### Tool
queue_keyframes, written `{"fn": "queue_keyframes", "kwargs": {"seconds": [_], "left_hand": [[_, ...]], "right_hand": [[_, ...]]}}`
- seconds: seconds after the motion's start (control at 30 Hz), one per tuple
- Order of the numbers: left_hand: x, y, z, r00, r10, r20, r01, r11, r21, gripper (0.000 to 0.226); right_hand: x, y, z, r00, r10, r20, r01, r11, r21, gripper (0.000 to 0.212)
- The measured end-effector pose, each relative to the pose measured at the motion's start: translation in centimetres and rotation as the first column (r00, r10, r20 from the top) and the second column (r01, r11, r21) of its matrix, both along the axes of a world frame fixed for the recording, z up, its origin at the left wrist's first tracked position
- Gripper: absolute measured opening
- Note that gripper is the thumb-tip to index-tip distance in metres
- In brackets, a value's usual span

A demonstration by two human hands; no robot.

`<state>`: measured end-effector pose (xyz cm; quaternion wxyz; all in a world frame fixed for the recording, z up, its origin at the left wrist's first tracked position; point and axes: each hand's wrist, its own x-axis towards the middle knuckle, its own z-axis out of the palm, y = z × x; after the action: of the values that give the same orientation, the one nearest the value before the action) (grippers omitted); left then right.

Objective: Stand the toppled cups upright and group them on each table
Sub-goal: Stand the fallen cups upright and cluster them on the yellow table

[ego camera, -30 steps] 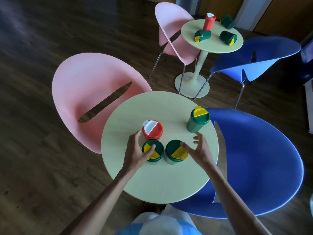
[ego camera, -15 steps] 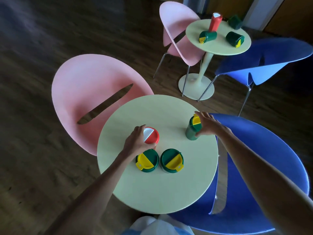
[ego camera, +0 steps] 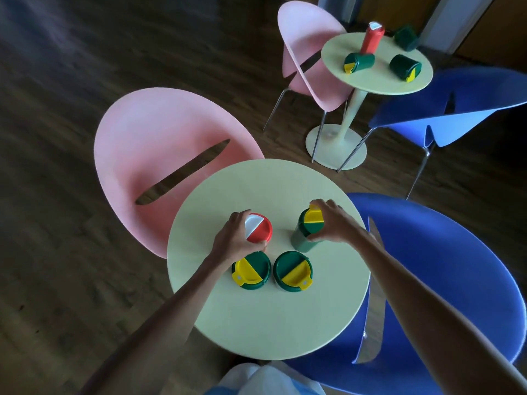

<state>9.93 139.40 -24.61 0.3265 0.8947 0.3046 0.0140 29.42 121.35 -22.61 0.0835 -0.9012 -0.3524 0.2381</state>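
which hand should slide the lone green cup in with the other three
Right. The right hand already grips the lone green cup, which stands apart from the two green cups. The left hand is busy holding the red cup.

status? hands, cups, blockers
Left hand grips red cup; right hand grips green cup. Near table: all four upright. Far table: three toppled. No blockers.

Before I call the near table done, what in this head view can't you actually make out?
- Red cup: its body and base, hidden by its lid and the left hand.
- Right hand on the green cup: the cup's far side is covered.
- Far table: the rearmost green cup is small and dim; upright or toppled, unclear.
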Motion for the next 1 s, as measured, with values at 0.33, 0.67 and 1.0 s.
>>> {"fn": "queue_keyframes", "kwargs": {"seconds": [0.33,0.67,1.0], "left_hand": [[-0.3,0.1,-0.4,1.000,-0.004,0.024,0.005,1.000,-0.026,0.088],[-0.5,0.4,-0.7,0.998,-0.029,0.049,0.032,0.998,-0.051,0.087],[-0.2,0.4,-0.7,0.999,-0.041,0.021,0.041,0.999,-0.008,0.085]], "right_hand": [[-4.3,3.7,0.4,0.997,0.060,0.052,-0.060,0.998,0.001,0.094],[-5.3,3.7,0.3,0.998,-0.005,0.065,0.006,1.000,-0.017,0.102],[-5.0,3.8,0.4,1.000,0.006,-0.004,-0.006,0.999,-0.038,0.091]]}}
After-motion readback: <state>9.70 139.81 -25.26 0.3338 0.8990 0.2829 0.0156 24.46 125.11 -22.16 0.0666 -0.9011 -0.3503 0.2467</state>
